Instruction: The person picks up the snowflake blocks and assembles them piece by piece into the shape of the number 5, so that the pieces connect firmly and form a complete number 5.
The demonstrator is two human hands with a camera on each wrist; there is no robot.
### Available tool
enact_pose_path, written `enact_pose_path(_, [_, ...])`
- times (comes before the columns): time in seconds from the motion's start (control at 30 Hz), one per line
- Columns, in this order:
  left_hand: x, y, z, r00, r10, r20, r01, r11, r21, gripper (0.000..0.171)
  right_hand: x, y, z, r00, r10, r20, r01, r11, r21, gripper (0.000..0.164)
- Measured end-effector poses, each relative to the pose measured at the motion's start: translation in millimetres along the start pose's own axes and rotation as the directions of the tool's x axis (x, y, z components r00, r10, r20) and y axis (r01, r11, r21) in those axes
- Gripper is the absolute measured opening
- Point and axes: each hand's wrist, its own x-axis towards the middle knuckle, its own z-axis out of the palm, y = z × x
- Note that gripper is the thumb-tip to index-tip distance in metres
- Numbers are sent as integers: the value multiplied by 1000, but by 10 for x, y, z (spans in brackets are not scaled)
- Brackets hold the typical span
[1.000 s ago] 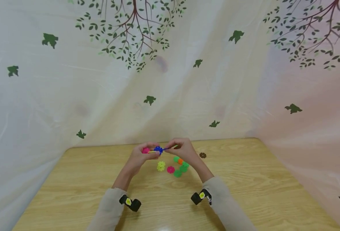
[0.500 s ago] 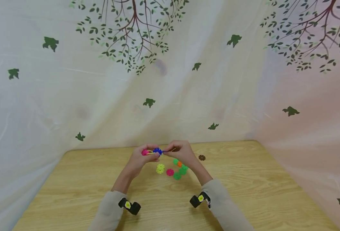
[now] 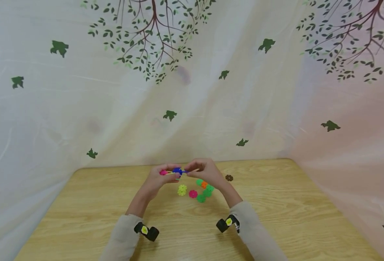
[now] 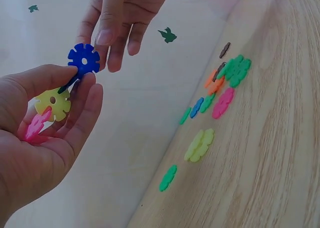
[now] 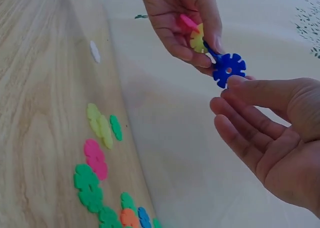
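Over the pale wood-grain table (image 3: 296, 203), a held chain of round, notched plastic discs (image 3: 177, 171) had tipped slightly flatter since half a second earlier. Left hand (image 3: 157, 180) pinched the inner blue disc (image 5: 212, 48), right hand (image 3: 210, 174) the end blue disc's (image 4: 83, 60) rim; yellow disc (image 4: 52, 109) and pink disc (image 4: 37, 125) sat within the left fingers.

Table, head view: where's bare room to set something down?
The table is bare left of the left sleeve, right of the right sleeve, and between the sleeves, nearer than the pink disc. Crowded: around that disc, among the yellow discs, orange disc and green discs.
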Motion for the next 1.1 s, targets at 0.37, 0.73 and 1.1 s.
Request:
enact_pose_path(0.37, [8, 28, -67, 997, 16, -70, -16, 1000, 5, 38, -16, -105, -247, 980, 111, 165, -89, 987, -134, 20])
enact_pose_path(0.73, [-31, 40, -94, 995, 6, -97, -8, 1000, -15, 38, -202, 178, -231, 897, 229, 378, -74, 921, -382, 20])
enact_pose_path(1.1, [-41, 4, -67, 996, -15, -89, 16, 1000, 5, 35, -356, 372, -69, 908, 293, 300, -136, 882, -451, 20])
